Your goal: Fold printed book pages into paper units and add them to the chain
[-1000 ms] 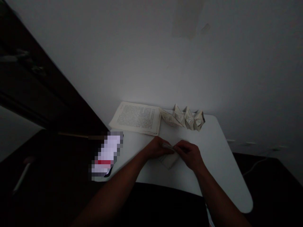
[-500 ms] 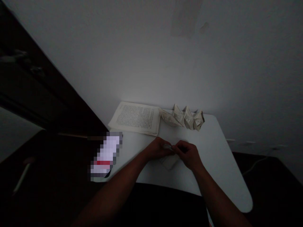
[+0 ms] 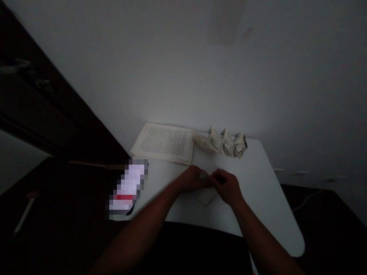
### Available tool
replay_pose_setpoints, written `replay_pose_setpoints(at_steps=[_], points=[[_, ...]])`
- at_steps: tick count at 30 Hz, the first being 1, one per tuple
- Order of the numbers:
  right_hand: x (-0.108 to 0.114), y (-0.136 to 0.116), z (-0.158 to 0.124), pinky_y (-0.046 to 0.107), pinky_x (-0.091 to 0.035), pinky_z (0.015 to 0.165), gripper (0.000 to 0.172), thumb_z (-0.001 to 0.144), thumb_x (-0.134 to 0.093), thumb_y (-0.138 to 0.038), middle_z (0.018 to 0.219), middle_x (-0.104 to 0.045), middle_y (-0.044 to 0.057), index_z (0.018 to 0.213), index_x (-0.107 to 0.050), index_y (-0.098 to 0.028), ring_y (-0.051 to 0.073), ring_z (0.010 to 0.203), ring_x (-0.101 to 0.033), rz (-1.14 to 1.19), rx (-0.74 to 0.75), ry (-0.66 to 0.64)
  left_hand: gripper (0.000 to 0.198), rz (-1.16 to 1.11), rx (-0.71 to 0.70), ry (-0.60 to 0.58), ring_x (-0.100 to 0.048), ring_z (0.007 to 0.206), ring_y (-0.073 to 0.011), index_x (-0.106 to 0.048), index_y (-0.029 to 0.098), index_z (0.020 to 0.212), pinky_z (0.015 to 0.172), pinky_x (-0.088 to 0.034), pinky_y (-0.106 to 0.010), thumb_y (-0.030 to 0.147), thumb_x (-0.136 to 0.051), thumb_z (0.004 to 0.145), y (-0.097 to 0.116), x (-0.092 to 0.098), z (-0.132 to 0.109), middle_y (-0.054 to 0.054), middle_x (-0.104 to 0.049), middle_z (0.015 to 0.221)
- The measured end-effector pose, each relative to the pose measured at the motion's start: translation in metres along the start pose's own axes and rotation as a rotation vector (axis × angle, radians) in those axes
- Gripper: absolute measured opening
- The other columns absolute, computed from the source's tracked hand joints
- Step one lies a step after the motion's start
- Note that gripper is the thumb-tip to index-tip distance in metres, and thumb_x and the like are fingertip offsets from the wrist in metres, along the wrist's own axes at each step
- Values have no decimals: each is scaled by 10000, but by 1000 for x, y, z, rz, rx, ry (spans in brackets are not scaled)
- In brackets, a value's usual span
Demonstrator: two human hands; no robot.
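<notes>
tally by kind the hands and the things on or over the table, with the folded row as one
Hands: 2, left hand and right hand
Paper at the hands: 1 visible, partly hidden
Stack of printed pages: 1
Row of folded paper shapes: 1
Phone-like device, screen blurred: 1
Total: 6
</notes>
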State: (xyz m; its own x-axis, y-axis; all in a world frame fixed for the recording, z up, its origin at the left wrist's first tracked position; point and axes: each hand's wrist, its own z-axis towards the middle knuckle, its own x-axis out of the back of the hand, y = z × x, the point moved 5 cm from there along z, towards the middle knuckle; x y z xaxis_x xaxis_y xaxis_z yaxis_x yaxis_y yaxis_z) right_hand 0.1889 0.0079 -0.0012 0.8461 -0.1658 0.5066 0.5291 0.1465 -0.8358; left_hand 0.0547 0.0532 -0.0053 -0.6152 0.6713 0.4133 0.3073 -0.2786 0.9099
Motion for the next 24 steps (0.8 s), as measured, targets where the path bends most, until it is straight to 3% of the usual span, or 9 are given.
replay_pose_setpoints(at_steps=[4, 9, 13, 17, 24], points=[[2, 3, -1, 213, -406, 477, 261, 813, -558, -423, 552, -567, -18, 687, -561, -194, 122, 504, -523, -34, -25, 63, 340, 9, 17, -6, -450, 565, -90, -599, 116, 665, 542, -345, -187, 427, -565, 795, 4, 5, -2, 34, -495, 569], [2, 4, -3, 220, -402, 419, 265, 834, -528, -445, 525, -636, -4, 818, -615, -195, 146, 445, -577, -25, -71, 44, 365, 102, -44, 50, -510, 630, -115, -595, 126, 779, 588, -369, -208, 429, -425, 888, 12, 5, -4, 8, -569, 658], [4, 2, -3, 242, -457, 470, 282, 843, -521, -439, 644, -711, 37, 868, -668, -199, 182, 527, -653, -48, -24, 60, 397, 323, -38, 144, -482, 553, -110, -542, 152, 742, 548, -330, -218, 401, -305, 943, 10, 2, -4, 17, -504, 577], [4, 3, -3, 238, -462, 470, 285, 843, -525, -441, 640, -714, 36, 836, -678, -201, 183, 534, -660, -31, -34, 86, 374, 479, -41, 185, -471, 523, -113, -546, 167, 751, 552, -314, -233, 366, -303, 953, 8, -1, -1, 17, -483, 555], [5, 3, -4, 216, -409, 398, 317, 831, -527, -464, 519, -657, 8, 806, -682, -189, 146, 423, -581, 10, -84, 99, 421, 391, -88, 199, -450, 513, -94, -561, 155, 703, 553, -333, -222, 379, -304, 952, 12, 1, -2, 22, -497, 550]])
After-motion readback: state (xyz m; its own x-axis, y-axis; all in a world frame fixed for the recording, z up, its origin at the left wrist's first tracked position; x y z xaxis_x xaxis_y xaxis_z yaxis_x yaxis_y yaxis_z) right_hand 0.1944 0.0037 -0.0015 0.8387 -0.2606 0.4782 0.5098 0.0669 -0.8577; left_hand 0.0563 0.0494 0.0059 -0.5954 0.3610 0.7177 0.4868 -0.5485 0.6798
